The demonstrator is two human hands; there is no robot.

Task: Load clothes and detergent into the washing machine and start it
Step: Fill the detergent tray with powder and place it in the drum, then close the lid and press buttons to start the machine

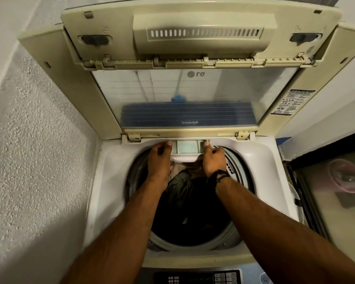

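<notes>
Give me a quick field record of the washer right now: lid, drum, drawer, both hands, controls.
lid: cream hinged washer lid raised, folded back
drum: round grey-rimmed drum holds dark clothes
drawer: white plastic detergent drawer at back rim, pulled partly out
left hand: left hand grips the drawer's left end, thumb on top
right hand: right hand grips its right end; black wristband
controls: dark button panel at near edge, untouched

Beyond both hands, the raised lid [184,95] walls off the far side. Below the left hand [159,158] and right hand [213,158], the drum mouth [193,240] stands open, part filled by dark clothes [189,201]. A rough wall [39,140] closes in left; a dark panel [326,181] stands right.
</notes>
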